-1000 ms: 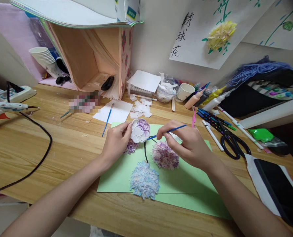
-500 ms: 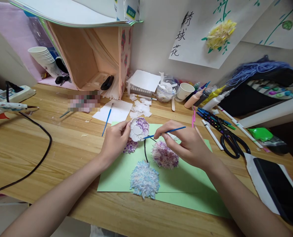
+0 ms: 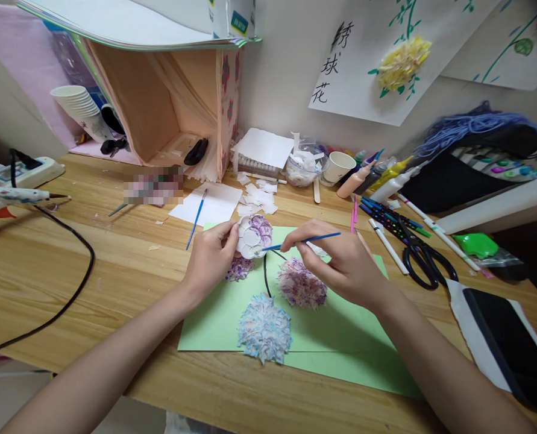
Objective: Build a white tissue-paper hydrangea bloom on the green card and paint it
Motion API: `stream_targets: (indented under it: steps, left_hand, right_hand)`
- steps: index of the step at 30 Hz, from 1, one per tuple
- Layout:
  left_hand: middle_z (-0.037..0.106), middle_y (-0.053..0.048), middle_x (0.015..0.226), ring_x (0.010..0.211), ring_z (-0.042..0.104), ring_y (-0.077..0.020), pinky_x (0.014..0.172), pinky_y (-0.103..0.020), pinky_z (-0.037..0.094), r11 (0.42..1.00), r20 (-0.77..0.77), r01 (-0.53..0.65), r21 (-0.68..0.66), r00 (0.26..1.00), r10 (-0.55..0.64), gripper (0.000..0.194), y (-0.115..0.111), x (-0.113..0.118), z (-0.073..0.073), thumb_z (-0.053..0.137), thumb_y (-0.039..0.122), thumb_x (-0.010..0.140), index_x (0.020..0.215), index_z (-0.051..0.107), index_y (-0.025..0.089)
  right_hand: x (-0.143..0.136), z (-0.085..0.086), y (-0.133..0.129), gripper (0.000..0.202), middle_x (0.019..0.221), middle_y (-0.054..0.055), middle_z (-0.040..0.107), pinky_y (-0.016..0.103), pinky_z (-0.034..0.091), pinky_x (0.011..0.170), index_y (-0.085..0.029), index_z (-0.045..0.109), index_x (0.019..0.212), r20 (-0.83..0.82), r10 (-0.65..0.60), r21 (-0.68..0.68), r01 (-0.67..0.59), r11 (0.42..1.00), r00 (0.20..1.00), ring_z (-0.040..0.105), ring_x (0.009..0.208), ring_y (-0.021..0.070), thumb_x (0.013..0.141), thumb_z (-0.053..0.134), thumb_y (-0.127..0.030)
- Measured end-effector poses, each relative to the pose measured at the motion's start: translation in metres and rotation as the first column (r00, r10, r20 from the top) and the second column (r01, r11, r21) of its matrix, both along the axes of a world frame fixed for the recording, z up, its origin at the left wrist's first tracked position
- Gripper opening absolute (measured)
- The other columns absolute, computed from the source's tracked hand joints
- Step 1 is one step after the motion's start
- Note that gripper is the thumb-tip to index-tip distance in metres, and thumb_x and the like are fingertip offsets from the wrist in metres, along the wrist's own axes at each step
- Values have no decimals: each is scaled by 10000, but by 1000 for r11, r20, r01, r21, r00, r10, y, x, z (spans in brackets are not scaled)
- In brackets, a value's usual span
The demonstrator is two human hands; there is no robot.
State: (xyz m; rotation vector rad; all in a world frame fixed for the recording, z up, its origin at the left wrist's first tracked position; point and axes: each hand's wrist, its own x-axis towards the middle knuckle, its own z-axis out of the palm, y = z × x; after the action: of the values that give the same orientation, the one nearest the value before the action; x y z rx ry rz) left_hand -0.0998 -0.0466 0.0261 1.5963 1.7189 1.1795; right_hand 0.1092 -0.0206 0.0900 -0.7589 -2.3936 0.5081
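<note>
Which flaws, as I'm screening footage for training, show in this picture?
Head view: soft shadow on the green paper below the right hand; blocky pixelation over part of the desk; wide-angle stretching near the edges; no strong glare.

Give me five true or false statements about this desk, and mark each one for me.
1. The left hand holds a palette. True.
2. The right hand is empty. False: it holds a blue brush.
3. All the palette's wells are stained purple. False: purple shows on only part of it, and the rest looks white.
4. A second brush lies partly on a white sheet. True.
5. The scissors lie on the green paper. False: they lie to the right of it.
</note>
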Motion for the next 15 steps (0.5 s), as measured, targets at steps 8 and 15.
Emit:
stream_targets:
  steps: [8, 15]
  left_hand:
    - [672, -23, 678, 514, 604, -140, 484, -209, 399, 1000, 11, 9, -3, 1000, -9, 320, 0, 0, -1, 465, 379, 883, 885, 692, 153]
    - [666, -19, 680, 533, 610, -145, 481, -207, 398, 1000, -4, 15, -10, 1000, -15, 322, 0, 0, 0, 460, 376, 886, 931, 693, 159]
  right_hand:
    - [-1, -1, 0, 168, 793, 27, 658, 265, 454, 688, -189, 590, 874, -1, -30, 80, 30, 996, 1000, 592, 755, 148, 854, 440, -117]
    - [-1, 0, 1, 174, 827, 23, 657, 254, 458, 706, -191, 590, 900, 2, -15, 13, 15, 1000, 1000, 604, 773, 133, 872, 431, -127]
